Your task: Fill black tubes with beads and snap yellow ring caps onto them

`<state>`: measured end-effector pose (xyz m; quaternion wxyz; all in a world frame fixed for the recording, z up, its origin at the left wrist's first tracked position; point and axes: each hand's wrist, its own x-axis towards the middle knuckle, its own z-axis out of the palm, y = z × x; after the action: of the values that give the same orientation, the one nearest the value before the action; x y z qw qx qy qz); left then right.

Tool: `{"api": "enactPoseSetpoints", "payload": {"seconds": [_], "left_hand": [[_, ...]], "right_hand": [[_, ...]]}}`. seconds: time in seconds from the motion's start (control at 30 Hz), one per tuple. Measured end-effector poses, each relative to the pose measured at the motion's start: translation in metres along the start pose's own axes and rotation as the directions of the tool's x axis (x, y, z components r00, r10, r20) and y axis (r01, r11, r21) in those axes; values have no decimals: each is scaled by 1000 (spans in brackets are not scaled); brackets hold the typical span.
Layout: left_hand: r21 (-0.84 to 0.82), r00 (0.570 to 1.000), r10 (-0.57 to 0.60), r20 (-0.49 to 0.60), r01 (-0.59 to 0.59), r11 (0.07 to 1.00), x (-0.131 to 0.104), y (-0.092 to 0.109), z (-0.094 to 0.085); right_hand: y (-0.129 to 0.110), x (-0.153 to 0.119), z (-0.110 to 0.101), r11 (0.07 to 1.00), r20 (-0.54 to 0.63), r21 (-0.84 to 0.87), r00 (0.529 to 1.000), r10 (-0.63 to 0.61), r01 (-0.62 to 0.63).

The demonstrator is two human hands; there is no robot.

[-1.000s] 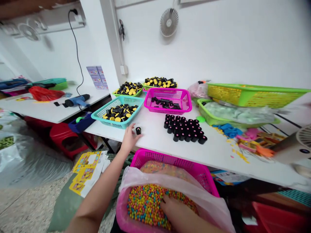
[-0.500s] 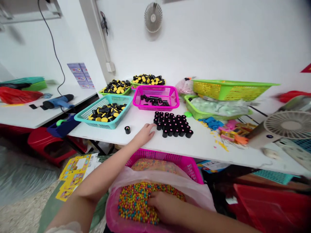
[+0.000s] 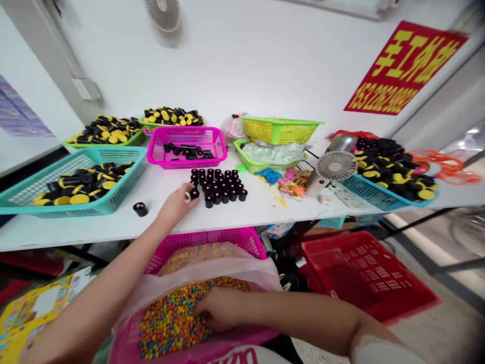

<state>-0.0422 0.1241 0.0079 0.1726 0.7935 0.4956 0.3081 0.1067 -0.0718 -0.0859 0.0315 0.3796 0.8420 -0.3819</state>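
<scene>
One black cup point(image 3: 141, 209) is standing alone near the front edge of the bench point(image 3: 261, 210). The left hand point(image 3: 176, 205) is pinching another cup point(image 3: 194, 194) at the group's left side; lifting it seems to be calling for care with near neighbours. The right hand point(image 3: 223, 307) is dipping into beads point(image 3: 166, 321), its grip hidden. The red sign point(image 3: 405, 68) is showing "手工外", then blurred writing.

Decent open counter point(image 3: 235, 215) at 6 o'clock from the black cups point(image 3: 217, 196), but the upper magenta basket point(image 3: 187, 163) blocked 11 and the desk fan point(image 3: 335, 166) crowded 3.
</scene>
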Motion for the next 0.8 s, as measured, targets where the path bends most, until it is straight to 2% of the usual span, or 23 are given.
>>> {"api": "enactPoseSetpoints", "payload": {"seconds": [0.1, 0.17, 0.2, 0.27, 0.3, 0.37, 0.47, 0.57, 0.7, 0.8], "left_hand": [[-71, 995, 21, 94, -15, 997, -55, 16, -30], [-137, 973, 36, 229, -4, 991, -103, 28, -43], [-168, 948, 40, 315, 14, 986, -127, 33, -46], [-195, 895, 52, 443, 39, 980, -170, 41, -44], [-191, 881, 48, 471, 48, 980, -187, 43, -40], [-160, 886, 13, 463, 69, 985, -214, 43, -27], [-162, 905, -74, 419, 155, 975, -234, 38, -10], [-211, 911, -123, 393, 220, 952, -239, 34, -2], [-251, 919, -147, 366, 249, 935, -239, 32, -2], [-267, 922, -138, 362, 244, 932, -240, 31, -1]], "right_hand": [[0, -7, -8, 998, 11, 57, 1000, 12, -13], [0, -14, -17, 991, 3, 129, 1000, 29, -29], [0, -19, -22, 985, 4, 168, 999, 37, -37], [1, -27, -30, 972, -12, 230, 999, 51, -47], [1, -30, -33, 962, -38, 267, 998, 59, -47], [-2, -36, -36, 946, -112, 324, 992, 51, -12], [-13, -42, -34, 953, -255, 286, 967, -24, 99], [-25, -42, -29, 978, -340, 76, 927, -157, 193], [-36, -37, -27, 954, -345, -205, 897, -278, 217], [-43, -35, -29, 926, -326, -307, 889, -321, 221]]}}
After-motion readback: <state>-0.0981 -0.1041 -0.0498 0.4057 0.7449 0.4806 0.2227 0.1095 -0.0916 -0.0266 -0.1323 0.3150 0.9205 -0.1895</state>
